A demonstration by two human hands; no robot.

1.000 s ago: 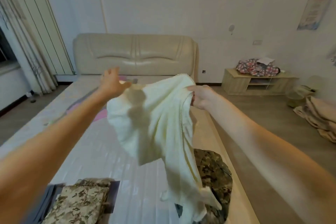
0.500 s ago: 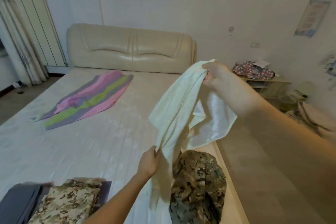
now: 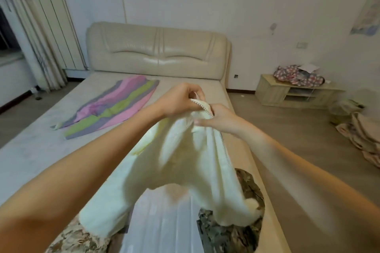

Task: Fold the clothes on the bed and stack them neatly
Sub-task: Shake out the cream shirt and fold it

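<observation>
Raised, left hand (image 3: 178, 102) joins right hand (image 3: 219, 119), both pinching cream garment (image 3: 185, 162) above camouflage clothes (image 3: 226, 235).

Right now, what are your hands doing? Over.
Left hand and right hand gripping cream garment at its beaded edge. Garment hanging over bed, unfolded. Camouflage clothes below its hem.

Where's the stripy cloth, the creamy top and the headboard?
stripy cloth (image 3: 111, 109), head view, middle of its stripes.
creamy top (image 3: 185, 160), head view, hanging middle part.
headboard (image 3: 158, 51), head view, padded centre.
</observation>
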